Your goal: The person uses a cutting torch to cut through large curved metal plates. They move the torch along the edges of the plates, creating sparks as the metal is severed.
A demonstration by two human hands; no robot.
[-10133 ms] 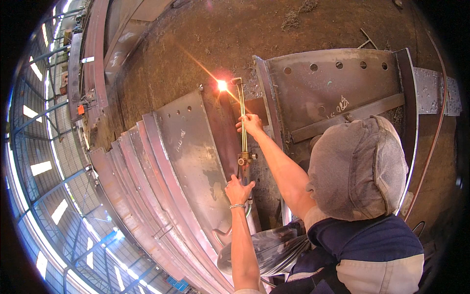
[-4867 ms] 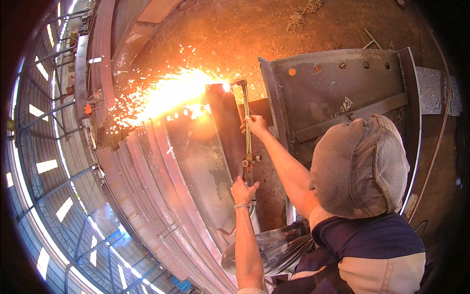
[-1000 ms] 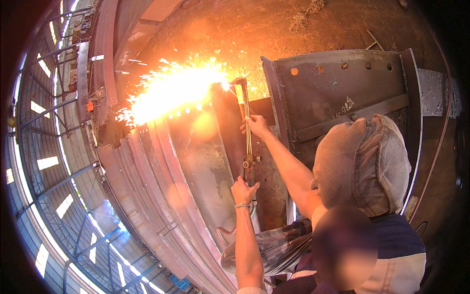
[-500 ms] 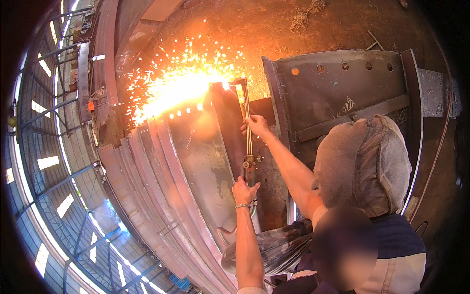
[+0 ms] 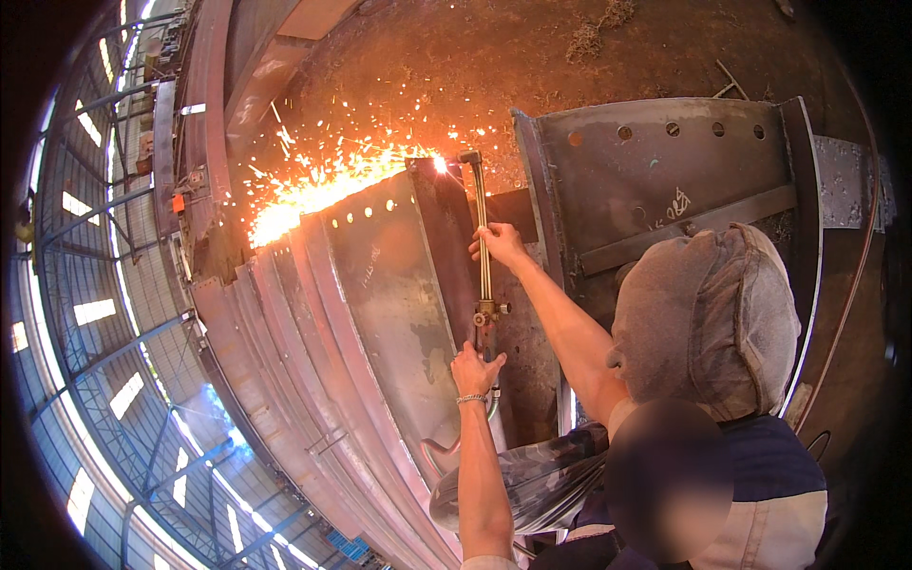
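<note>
A brass cutting torch is held lengthwise, its bent head at the far end beside a bright glowing spot on a dark steel flange. My right hand is closed round the torch's thin tubes about midway along. Nearer to me, my left hand, with a chain bracelet at its wrist, grips the handle just below the brass valves. Orange sparks spray leftward from the glowing spot along the far edge of a steel web plate pierced by a row of holes.
Several long steel sections lie side by side at the left. To the right stands another steel piece with a holed plate and a diagonal bar. A hose runs along the floor at far right. A grey cap covers the lower right.
The flare has shrunk and dimmed, so the plate's far edge and holes show more plainly. The torch head has shifted very slightly right. Both hands keep their grip.
</note>
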